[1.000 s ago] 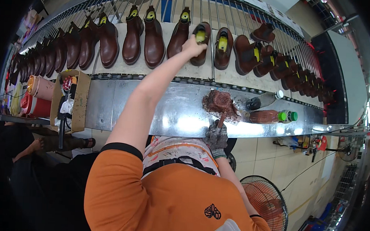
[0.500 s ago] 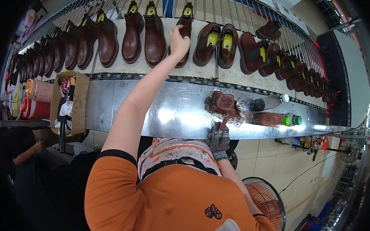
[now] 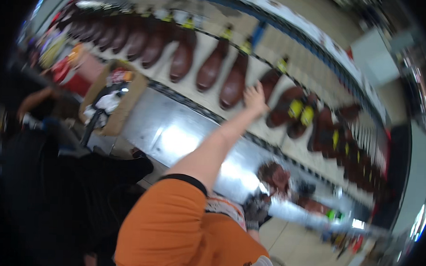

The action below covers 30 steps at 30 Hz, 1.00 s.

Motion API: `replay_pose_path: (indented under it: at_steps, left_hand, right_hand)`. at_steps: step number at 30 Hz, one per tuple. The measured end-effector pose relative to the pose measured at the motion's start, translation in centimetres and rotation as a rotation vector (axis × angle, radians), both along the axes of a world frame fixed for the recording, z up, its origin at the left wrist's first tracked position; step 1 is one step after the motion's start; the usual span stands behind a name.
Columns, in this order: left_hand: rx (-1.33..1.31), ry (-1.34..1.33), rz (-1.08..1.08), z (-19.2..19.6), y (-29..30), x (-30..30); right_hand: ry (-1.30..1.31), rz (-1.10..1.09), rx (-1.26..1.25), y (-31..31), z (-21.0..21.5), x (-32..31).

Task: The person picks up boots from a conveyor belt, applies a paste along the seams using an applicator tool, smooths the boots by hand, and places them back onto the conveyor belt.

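My bare left hand (image 3: pixel 256 98) reaches to the row and is closed over the side of a dark brown ankle boot (image 3: pixel 270 84) with a yellow tag at its top. Motion blur softens the fingers. My right hand (image 3: pixel 257 207), in a dirty grey glove, is low at the near edge of the metal bench, closed round a brown-handled tool whose head is smeared by blur. Just beyond that glove lies a brown-stained block (image 3: pixel 280 177) amid dark crumbs. A pair of boots (image 3: pixel 297 115) with yellow inside stands to the right of the boot I touch.
Brown boots (image 3: pixel 183 55) line the pale conveyor (image 3: pixel 202 42) on both sides. On the metal bench (image 3: pixel 149 123) lies a reddish-brown bottle (image 3: pixel 314 205) with a green cap. A cardboard box (image 3: pixel 140 89) of odds and ends is at left, near a person's arm (image 3: pixel 33 101).
The view has turned and shifted, so the row now slants down to the right and everything is blurred. My left hand stays at the same boot; my right stays low by the bench edge.
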<state>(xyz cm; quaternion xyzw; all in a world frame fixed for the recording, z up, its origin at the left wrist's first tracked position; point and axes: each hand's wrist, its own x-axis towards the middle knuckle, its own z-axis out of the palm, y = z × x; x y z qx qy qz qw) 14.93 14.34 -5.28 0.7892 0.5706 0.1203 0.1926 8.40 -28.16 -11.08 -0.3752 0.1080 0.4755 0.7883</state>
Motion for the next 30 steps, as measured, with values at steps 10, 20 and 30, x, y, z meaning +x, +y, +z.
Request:
replay_pose_path:
  at_steps: [10, 20, 30]
  left_hand:
    - [-0.205, -0.005, -0.048, 4.0, -1.1, -5.4]
    - [-0.436, -0.316, -0.108, 11.0, -6.0, -19.2]
    - [-0.259, -0.246, -0.102, 6.8, -18.8, -28.0]
  right_hand:
    - [-0.832, 0.016, -0.551, 3.4, 5.8, -3.0]
    - [-1.301, 0.303, -0.223, 10.6, 4.6, -4.7]
    - [-1.816, 0.403, 0.043, 17.0, 3.1, -5.5]
